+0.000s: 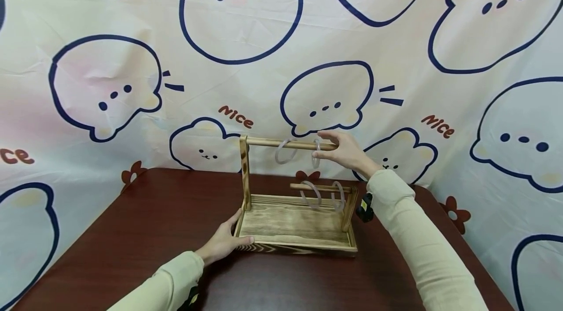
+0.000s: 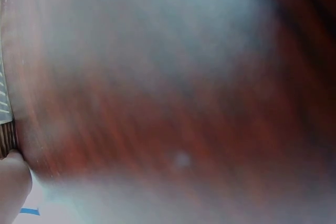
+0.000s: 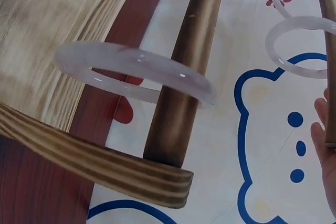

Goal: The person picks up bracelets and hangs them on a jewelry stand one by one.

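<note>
A wooden bracelet stand with a tray base rests on the table. My left hand grips its front left corner, thumb along the front rim; part of that hand also shows in the left wrist view against striped wood. Two pale translucent bangles hang on the upper rod: one bangle further in, the other bangle near the free end. At that end my right hand has its thumb and finger extended about the rod, fingertips right by the outer bangle.
Two more bangles, an inner bangle and an outer bangle, hang on the lower rod, held by the right post. Behind the dark red table hangs a printed cloth with cartoon outlines.
</note>
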Motion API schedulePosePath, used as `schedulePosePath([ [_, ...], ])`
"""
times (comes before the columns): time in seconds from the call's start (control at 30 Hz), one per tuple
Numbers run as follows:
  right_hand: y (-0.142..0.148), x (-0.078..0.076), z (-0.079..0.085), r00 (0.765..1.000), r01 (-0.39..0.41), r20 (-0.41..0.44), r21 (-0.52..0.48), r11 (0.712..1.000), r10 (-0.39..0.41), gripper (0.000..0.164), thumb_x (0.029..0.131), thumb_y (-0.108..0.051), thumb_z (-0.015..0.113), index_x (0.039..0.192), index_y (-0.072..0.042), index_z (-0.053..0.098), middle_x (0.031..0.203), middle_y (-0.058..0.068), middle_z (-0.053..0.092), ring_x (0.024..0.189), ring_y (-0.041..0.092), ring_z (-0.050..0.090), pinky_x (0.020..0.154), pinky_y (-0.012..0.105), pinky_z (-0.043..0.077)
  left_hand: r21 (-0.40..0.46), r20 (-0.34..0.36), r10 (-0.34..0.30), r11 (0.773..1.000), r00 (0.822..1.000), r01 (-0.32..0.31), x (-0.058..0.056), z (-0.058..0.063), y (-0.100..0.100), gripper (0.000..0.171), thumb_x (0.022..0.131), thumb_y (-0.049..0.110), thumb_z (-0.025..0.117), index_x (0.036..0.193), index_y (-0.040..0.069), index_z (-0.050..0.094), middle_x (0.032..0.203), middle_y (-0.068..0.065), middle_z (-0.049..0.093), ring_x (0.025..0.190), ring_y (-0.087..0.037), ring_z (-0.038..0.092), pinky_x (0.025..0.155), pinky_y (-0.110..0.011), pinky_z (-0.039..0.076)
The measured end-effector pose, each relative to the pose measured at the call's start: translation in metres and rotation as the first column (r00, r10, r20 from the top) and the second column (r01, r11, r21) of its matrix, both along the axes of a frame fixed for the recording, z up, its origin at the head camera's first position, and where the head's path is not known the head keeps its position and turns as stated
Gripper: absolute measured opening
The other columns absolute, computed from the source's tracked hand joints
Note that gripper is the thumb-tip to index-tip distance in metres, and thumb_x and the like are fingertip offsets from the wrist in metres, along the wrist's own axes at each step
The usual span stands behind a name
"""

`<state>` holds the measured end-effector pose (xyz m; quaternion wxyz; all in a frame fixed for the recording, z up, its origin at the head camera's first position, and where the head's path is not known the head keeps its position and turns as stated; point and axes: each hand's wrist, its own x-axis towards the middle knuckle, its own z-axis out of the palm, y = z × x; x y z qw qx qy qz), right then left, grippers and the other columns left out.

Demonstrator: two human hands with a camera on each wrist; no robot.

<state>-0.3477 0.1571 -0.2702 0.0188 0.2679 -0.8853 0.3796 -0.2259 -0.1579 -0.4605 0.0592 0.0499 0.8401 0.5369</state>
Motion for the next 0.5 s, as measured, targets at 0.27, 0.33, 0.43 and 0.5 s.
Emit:
schedulePosePath([
  [0.27, 0.004, 0.003, 0.001, 0.999, 0.027, -0.022, -0.092, 0.995, -0.029, 0.071, 0.080, -0.048, 0.066, 0.137, -0.013, 0.043, 0.140, 0.007, 0.043, 0.132, 0.029, 0.036, 0.106, 0.045, 0.032, 0.006, -0.015, -0.004, 1.000, 1.000, 0.005, -0.003, 0.000, 0.000, 0.097, 0.075, 0.022, 0.076, 0.147, 0.004, 0.014, 0.152, -0.017, 0.015, 0.139, -0.034, 0.007, 0.106, -0.055, 0.021],
  [0.33, 0.006, 0.004, -0.001, 0.998, 0.031, -0.049, -0.113, 0.993, -0.036, 0.068, 0.082, -0.046, 0.064, 0.137, -0.012, 0.043, 0.139, 0.009, 0.044, 0.131, 0.029, 0.038, 0.105, 0.045, 0.032, 0.004, -0.015, -0.004, 1.000, 1.000, 0.004, -0.003, 0.000, 0.000, 0.098, 0.075, 0.022, 0.076, 0.147, 0.004, 0.014, 0.152, -0.017, 0.015, 0.139, -0.034, 0.007, 0.106, -0.056, 0.022],
  [0.43, 0.011, 0.007, -0.008, 0.995, 0.060, -0.069, -0.194, 0.979, -0.075, 0.062, 0.085, -0.043, 0.062, 0.135, -0.011, 0.045, 0.136, 0.009, 0.048, 0.128, 0.027, 0.042, 0.105, 0.043, 0.033, 0.003, -0.013, -0.004, 1.000, 1.000, 0.004, -0.003, 0.000, 0.001, 0.098, 0.075, 0.022, 0.076, 0.147, 0.005, 0.014, 0.152, -0.017, 0.015, 0.139, -0.034, 0.007, 0.106, -0.055, 0.022],
  [0.5, 0.014, 0.009, -0.014, 0.992, 0.089, -0.068, -0.262, 0.961, -0.110, 0.057, 0.087, -0.041, 0.060, 0.134, -0.012, 0.046, 0.135, 0.009, 0.049, 0.126, 0.025, 0.044, 0.105, 0.041, 0.033, -0.004, -0.006, 0.001, 1.000, 1.000, -0.001, -0.003, 0.001, 0.002, 0.097, 0.075, 0.023, 0.076, 0.148, 0.006, 0.014, 0.152, -0.018, 0.015, 0.139, -0.035, 0.008, 0.106, -0.055, 0.023],
])
